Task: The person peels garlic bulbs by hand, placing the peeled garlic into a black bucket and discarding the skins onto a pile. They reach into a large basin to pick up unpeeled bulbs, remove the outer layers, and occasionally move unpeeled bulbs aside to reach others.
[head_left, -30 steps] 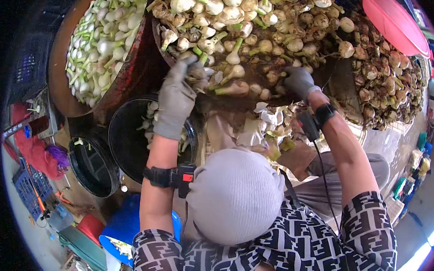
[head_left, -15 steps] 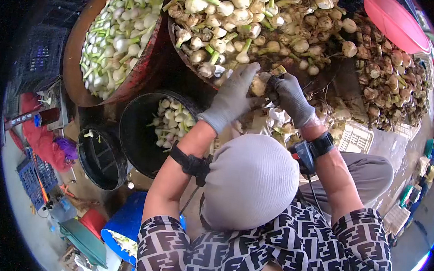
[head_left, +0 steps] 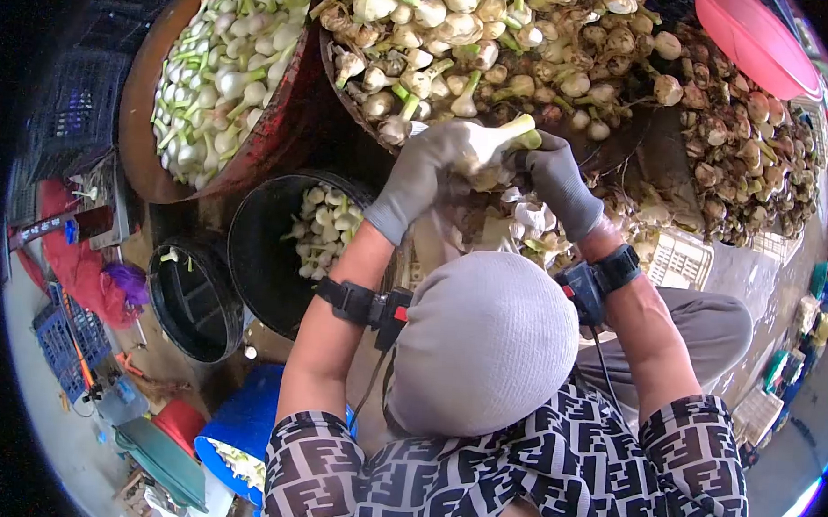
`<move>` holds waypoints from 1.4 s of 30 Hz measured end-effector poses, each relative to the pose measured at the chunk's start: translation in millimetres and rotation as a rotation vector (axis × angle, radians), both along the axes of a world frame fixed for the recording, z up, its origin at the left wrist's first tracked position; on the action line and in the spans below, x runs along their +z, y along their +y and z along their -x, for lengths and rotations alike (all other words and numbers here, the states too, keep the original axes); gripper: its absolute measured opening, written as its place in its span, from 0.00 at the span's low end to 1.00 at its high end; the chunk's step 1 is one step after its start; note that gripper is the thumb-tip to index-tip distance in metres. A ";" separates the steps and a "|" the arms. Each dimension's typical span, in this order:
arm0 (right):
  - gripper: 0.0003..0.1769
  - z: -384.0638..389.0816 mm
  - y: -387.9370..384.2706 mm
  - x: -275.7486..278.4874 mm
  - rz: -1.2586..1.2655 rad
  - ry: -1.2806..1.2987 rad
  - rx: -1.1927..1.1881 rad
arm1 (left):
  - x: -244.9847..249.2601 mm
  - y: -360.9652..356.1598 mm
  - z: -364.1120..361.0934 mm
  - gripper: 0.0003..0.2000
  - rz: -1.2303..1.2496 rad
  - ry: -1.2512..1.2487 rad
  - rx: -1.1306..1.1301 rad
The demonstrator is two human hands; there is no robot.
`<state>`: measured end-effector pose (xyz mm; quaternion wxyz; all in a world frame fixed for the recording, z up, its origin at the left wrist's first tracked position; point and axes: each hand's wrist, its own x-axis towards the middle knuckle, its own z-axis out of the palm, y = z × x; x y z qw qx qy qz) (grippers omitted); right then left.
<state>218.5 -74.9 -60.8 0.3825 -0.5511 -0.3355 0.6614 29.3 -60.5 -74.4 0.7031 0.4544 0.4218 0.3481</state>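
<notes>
My left hand (head_left: 425, 173), in a grey knitted glove, is closed around a garlic bulb (head_left: 485, 150). The bulb looks mostly pale, and its cut greenish stem points up and to the right. Beside the stem, my right hand (head_left: 558, 182) has its gloved fingers curled against the bulb, the fingertips dark and partly hidden. Loose peeled skins (head_left: 533, 216) lie just below the hands. Beyond them is a wide round tub (head_left: 347, 110) heaped with dirty, brownish garlic bulbs (head_left: 459, 27).
At the upper left a reddish tub (head_left: 146, 104) holds cleaner white-green garlic. A black bucket (head_left: 256, 241) with some bulbs and a smaller black bucket (head_left: 197, 294) stand left of my arm. A blue bucket (head_left: 262, 396) is lower left; a pink basin (head_left: 758, 42) is upper right.
My left hand has drawn left and closed its fingers round the bulb. A paler bulb with its stem up and right now shows where a browner surface showed between the hands.
</notes>
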 end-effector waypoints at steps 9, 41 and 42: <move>0.13 7.7 -4.0 -6.5 -0.079 0.066 0.032 | -4.5 -2.4 -8.9 0.22 0.029 0.061 0.180; 0.13 11.4 4.4 13.4 0.069 -0.138 -0.065 | 5.6 -7.9 -13.9 0.34 -0.605 0.688 -0.047; 0.13 9.0 5.3 9.5 0.082 -0.162 -0.066 | 8.1 -8.4 -14.7 0.34 -0.600 0.693 -0.044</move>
